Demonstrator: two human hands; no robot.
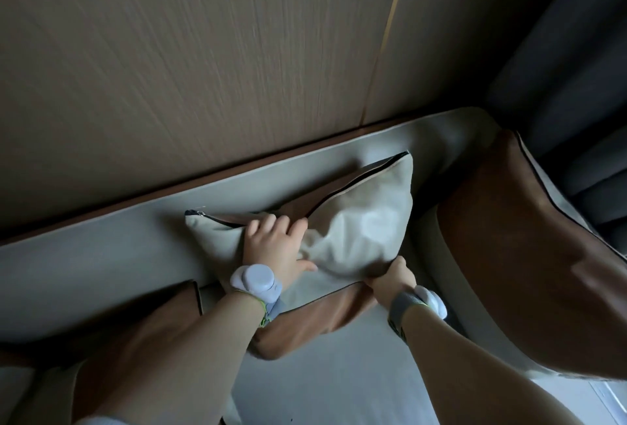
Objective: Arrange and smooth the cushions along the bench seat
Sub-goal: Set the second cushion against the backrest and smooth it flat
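Note:
A cream and brown cushion (356,221) lies tilted on the pale bench seat (101,255), its zipped edge toward the wall. My left hand (274,248) presses on the cushion's upper edge near the zip, fingers curled over the fabric. My right hand (393,275) pinches the cushion's lower right corner. A larger brown cushion (519,255) leans at the right end of the bench. Another brown cushion (135,319) lies at the lower left, partly hidden under my left forearm.
A wood-panelled wall (237,68) rises directly behind the bench. Dark curtains (570,102) hang at the right end. Both wrists wear white bands. Pale bench padding (322,384) shows between my forearms.

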